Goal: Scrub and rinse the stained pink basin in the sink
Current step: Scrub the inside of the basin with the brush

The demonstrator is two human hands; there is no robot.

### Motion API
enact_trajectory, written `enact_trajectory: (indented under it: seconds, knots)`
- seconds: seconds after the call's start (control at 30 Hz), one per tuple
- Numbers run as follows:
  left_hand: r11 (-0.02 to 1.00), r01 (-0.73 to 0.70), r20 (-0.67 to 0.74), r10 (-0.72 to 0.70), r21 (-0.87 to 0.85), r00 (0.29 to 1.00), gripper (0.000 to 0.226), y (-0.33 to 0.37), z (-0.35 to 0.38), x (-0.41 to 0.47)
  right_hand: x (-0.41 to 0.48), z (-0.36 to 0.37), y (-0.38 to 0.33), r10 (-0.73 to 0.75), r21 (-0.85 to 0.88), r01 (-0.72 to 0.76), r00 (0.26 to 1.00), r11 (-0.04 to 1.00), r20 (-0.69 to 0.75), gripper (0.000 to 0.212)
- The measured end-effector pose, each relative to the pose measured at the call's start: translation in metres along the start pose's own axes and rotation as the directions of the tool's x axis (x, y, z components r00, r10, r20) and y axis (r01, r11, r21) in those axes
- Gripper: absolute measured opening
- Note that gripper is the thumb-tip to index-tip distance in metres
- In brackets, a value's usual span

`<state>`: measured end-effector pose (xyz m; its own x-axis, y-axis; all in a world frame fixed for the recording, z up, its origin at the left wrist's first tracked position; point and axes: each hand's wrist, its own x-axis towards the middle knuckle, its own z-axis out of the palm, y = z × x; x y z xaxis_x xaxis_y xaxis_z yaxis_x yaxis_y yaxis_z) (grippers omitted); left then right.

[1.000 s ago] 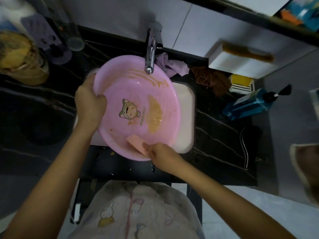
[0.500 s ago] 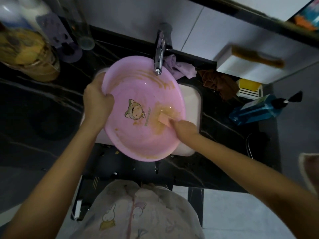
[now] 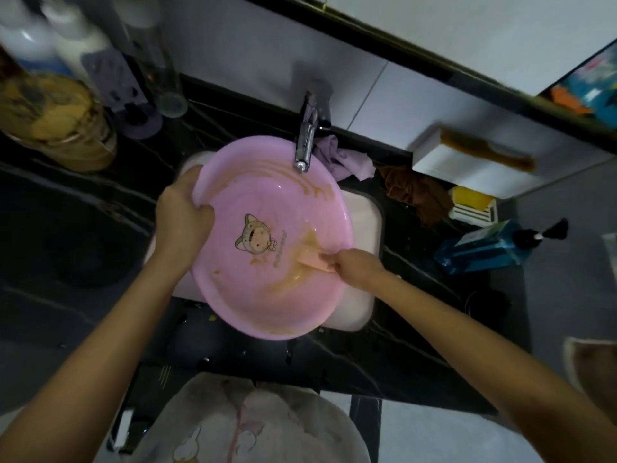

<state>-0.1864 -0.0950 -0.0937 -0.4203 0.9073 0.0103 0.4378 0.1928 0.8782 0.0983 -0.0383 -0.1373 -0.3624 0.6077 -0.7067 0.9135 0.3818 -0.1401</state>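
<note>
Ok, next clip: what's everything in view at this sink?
counter: one, black, across the frame
sink: one, white, set in the counter
basin: one, pink, brown-stained, over the sink
sponge: one, pale pink, on the basin's right wall
tap: one, chrome, over the basin's far rim
purple cloth: one, behind the basin by the tap
brown cloth: one, right of it
pump bottle: one, blue, counter, right
left hand: one, grips the basin's left rim
right hand: one, holds the sponge

Person viewed from above. The bare left forearm (image 3: pixel 110 335) and right forearm (image 3: pixel 467 339) enter from the lower corners of the frame and end in the left grip (image 3: pixel 182 208) and right grip (image 3: pixel 359 265). At bottom centre is a pale garment (image 3: pixel 267 422) printed with cartoon rabbits (image 3: pixel 186 451) and a pink vertical line (image 3: pixel 238 426).
</note>
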Motion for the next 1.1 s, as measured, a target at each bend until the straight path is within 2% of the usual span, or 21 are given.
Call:
enact_trajectory:
  seconds: [0.07,0.17,0.23,0.33,0.4,0.5,0.57,0.63,0.7,0.77,0.83,0.87,1.0,1.1]
  knots:
    - [1.000,0.002,0.009,-0.002,-0.012,1.000,0.065,0.003,0.002,-0.001,0.007,-0.023,0.010,-0.046,-0.197,0.033,0.997,0.980,-0.059,0.043]
    - [1.000,0.005,-0.003,-0.005,0.004,1.000,0.061,0.006,-0.001,-0.001,0.021,-0.065,0.013,-0.235,-0.553,0.153,0.968,0.819,-0.081,0.056]
    - [1.000,-0.005,0.003,0.005,0.019,1.000,0.060,0.008,0.000,0.001,0.028,-0.089,0.010,-0.321,-0.637,0.179,0.940,0.750,-0.114,0.062]
    - [0.999,0.021,-0.010,-0.021,0.040,1.000,0.063,0.008,-0.001,0.002,0.037,-0.117,0.005,-0.356,-0.703,0.101,0.907,0.704,-0.226,0.067]
    - [0.998,0.017,-0.014,-0.016,0.062,1.000,0.063,0.008,-0.001,0.002,0.038,-0.126,0.009,-0.329,-0.714,0.075,0.917,0.696,-0.224,0.064]
    - [0.998,0.026,0.004,-0.027,0.049,1.000,0.062,0.005,-0.003,0.005,0.033,-0.113,0.017,-0.223,-0.707,0.124,0.974,0.696,-0.049,0.051]
    - [0.998,0.027,0.013,-0.027,0.054,1.000,0.062,0.005,-0.004,0.006,0.039,-0.110,0.015,-0.206,-0.723,0.146,0.979,0.675,0.006,0.050]
    - [0.998,0.023,0.009,-0.023,0.060,1.000,0.063,0.007,-0.003,0.005,0.052,-0.120,0.006,-0.247,-0.731,0.094,0.963,0.676,-0.104,0.055]
    - [0.998,0.020,-0.002,-0.020,0.052,1.000,0.063,0.010,-0.003,0.005,0.054,-0.123,-0.006,-0.245,-0.664,0.037,0.943,0.747,-0.224,0.062]
    - [0.999,0.015,-0.012,-0.014,0.036,1.000,0.063,0.009,-0.004,0.007,0.051,-0.113,-0.011,-0.183,-0.610,0.046,0.969,0.791,-0.164,0.062]
    - [0.999,0.011,-0.002,-0.011,0.032,1.000,0.064,0.007,-0.004,0.008,0.045,-0.102,-0.008,-0.134,-0.640,0.081,0.990,0.764,-0.034,0.053]
    - [0.999,0.010,0.004,-0.011,0.035,1.000,0.064,0.006,-0.003,0.008,0.046,-0.102,-0.007,-0.141,-0.650,0.080,0.989,0.755,-0.043,0.052]
    - [0.999,0.020,0.000,-0.020,0.027,1.000,0.066,0.007,-0.002,0.010,0.057,-0.109,-0.007,-0.247,-0.625,0.032,0.933,0.780,-0.260,0.061]
    - [1.000,0.021,0.010,-0.021,0.015,1.000,0.068,0.007,-0.004,0.012,0.049,-0.092,0.004,-0.155,-0.581,0.066,0.982,0.811,-0.105,0.058]
